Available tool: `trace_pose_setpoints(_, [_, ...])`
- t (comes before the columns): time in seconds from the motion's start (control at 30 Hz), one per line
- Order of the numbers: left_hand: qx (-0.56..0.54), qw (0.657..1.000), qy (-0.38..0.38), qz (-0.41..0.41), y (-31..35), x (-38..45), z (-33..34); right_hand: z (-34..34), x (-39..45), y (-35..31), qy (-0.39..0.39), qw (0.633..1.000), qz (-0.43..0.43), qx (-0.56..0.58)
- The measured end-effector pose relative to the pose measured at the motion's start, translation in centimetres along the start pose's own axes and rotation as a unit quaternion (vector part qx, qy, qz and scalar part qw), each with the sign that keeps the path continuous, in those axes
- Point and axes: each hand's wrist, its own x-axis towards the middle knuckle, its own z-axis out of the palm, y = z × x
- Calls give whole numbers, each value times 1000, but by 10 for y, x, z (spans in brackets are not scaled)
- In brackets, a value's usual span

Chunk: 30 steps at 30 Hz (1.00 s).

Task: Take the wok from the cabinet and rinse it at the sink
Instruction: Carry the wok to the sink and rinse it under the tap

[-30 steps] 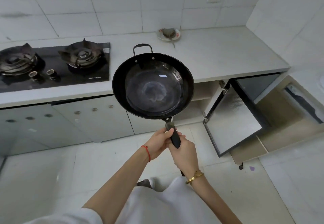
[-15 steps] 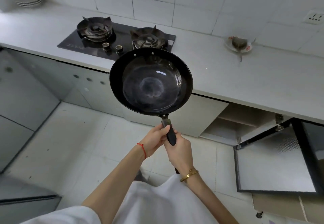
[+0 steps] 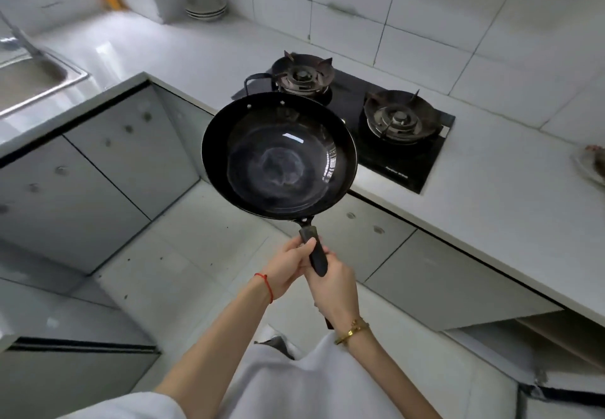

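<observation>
White L-shaped counter [image 3: 203, 48] wraps the corner w/ grey cabinet doors [image 3: 108, 169] below; steel sink [image 3: 29, 81] sits at far left edge, well apart from the wok; black 2-burner gas hob [image 3: 389, 153] set in the counter at right-centre; black wok [image 3: 278, 159] held in the air over the floor, in front of the hob, bowl facing up, small loop handle on far side, long handle toward the person; stack of plates [image 3: 205, 10] in back corner; left hand [image 3: 289, 266] & right hand [image 3: 335, 291] both wrapped round the long handle, left w/ red string at wrist, right w/ gold bracelet.
</observation>
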Motion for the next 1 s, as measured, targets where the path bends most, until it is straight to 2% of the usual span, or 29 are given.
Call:
trace_pose_setpoints(0.47, [-51, 989, 117, 73, 121, 49, -120, 101, 131, -109, -102, 991, -79, -22])
trace_pose_setpoints(0.7, [-87, 976, 172, 106, 180, 101, -164, 142, 220, -148, -146, 982, -113, -35])
trace_pose_setpoints(1.0, [-130, 950, 247, 142, 286, 186, -220, 185, 357, -230, -207, 962, -166, -63])
